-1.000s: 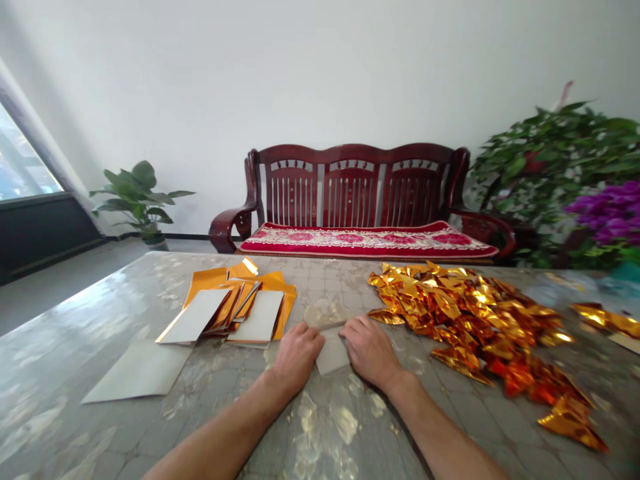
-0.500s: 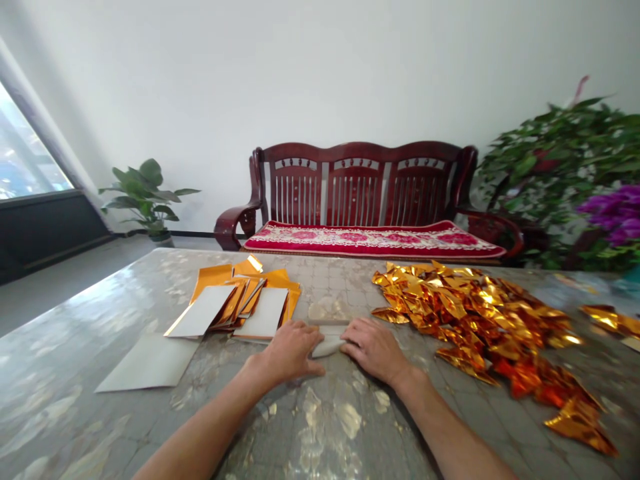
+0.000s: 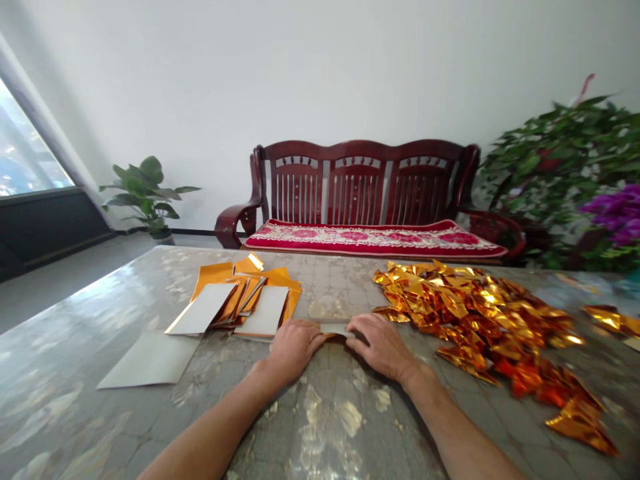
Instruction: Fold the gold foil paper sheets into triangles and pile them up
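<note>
A sheet of foil paper [image 3: 334, 329], pale on its upper face with a gold-brown strip along the near edge, lies between my hands at the middle of the table. My left hand [image 3: 296, 343] grips its left end, fingers closed over it. At the right end, my right hand [image 3: 380, 345] pinches it between thumb and fingers. The near edge bows up slightly between the hands. Much of the sheet is hidden under my fingers. Left of my left hand is a loose stack of gold foil paper sheets [image 3: 267, 311], several with the pale side up.
A heap of folded gold foil pieces [image 3: 460, 307] spreads over the right of the table [image 3: 320, 427]. One pale sheet [image 3: 150, 360] lies apart at left. Behind the table stands a wooden bench [image 3: 355, 180], with a potted plant [image 3: 150, 193] to its left and leafy plants [image 3: 560, 160] right.
The paper's near edge has curled, and its gold-brown strip now shows. My left fingers have closed onto the left end; my right hand has shifted slightly right.
</note>
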The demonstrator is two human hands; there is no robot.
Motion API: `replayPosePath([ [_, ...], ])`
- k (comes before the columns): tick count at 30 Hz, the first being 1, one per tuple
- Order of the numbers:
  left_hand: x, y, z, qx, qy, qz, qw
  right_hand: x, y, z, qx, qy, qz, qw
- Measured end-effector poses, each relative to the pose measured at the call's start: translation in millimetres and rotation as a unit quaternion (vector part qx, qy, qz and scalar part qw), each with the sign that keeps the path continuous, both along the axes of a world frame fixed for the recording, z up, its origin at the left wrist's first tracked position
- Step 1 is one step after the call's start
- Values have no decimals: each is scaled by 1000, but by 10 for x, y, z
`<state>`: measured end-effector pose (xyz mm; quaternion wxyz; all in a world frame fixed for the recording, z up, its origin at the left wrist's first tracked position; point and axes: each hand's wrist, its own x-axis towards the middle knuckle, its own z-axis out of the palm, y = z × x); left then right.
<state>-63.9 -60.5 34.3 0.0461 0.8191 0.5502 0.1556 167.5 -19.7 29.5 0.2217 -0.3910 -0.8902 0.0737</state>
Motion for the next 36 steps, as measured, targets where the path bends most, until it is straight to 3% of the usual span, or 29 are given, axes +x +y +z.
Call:
replayPosePath([
  [6, -2, 41, -29, -20, -28, 40, 999, -38, 35, -59, -3, 23, -21, 1000],
  [15, -1, 75, -86, -38, -79, 119, 989, -222, 30, -119, 0, -1, -152, 988],
  [26, 24, 123, -145, 4, -38, 180, 983, -301, 38, -141, 29, -37, -144, 988],
  [36, 56, 114, -98, -18, -24, 183, 983, -357, 33, -137, 51, -49, -143, 987],
])
